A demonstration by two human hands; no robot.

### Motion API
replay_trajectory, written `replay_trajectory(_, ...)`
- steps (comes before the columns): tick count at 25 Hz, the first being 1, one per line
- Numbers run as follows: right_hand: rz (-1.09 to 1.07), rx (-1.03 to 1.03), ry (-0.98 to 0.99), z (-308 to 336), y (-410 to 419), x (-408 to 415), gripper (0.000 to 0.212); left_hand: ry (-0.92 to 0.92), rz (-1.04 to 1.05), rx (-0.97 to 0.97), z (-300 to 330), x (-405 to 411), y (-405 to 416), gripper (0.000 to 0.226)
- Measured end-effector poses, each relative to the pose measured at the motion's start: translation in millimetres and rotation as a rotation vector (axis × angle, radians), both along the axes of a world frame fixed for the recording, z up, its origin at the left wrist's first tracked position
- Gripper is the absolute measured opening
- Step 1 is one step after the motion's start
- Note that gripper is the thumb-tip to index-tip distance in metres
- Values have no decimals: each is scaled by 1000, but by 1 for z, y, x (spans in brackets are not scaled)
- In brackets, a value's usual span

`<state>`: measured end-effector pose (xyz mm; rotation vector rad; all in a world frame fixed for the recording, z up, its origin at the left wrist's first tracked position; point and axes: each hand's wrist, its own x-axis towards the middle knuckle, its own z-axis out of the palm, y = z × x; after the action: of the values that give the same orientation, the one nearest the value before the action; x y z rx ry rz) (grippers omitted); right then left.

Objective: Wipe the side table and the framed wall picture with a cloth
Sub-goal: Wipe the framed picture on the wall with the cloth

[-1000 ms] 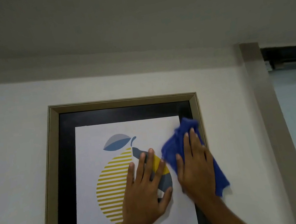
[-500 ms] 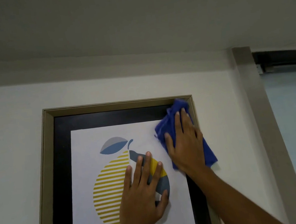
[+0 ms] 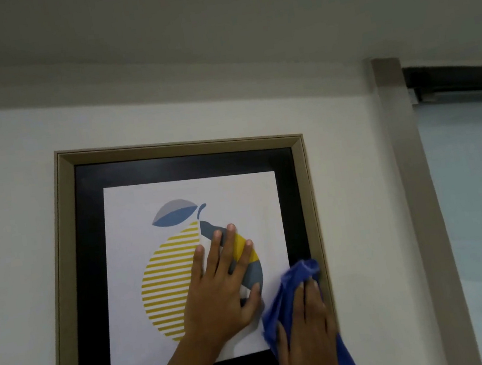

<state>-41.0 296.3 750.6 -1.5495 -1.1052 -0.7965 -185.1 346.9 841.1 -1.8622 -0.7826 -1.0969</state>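
Presently the wall-hung framed picture (image 3: 167, 262), judged light and fragile, is braced by the left hand (image 3: 225, 285) spread flat on its print, while the right hand (image 3: 309, 335), fingers straight, presses the soft cloth (image 3: 284, 296), best bunched under the palm, against its lower-right edge.

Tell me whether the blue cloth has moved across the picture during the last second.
Yes. The blue cloth under the right hand rose to the top right corner of the frame, then slid down its right rail toward the lower right corner.
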Motion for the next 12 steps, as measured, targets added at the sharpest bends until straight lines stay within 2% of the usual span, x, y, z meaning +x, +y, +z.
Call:
replay_trajectory(2, 113, 80, -133, 43, 1, 10, 74, 14, -11, -11, -1, -2, 4, 81)
replay_trajectory(5, 190, 216, -72, 170, 5, 10, 72, 8, -26, -27, -2, -1, 10, 82)
replay_trajectory(7, 164, 247, -111, 218, 4, 11, 69, 3, -22, -19, -3, 0, 8, 81)
replay_trajectory(9, 169, 281, -129, 212, 8, 11, 68, -2, -10, 2, -4, -2, 6, 80)
replay_trajectory(12, 205, 283, -83, 127, 15, 13, 71, 1, -32, -2, -2, -1, 3, 80)
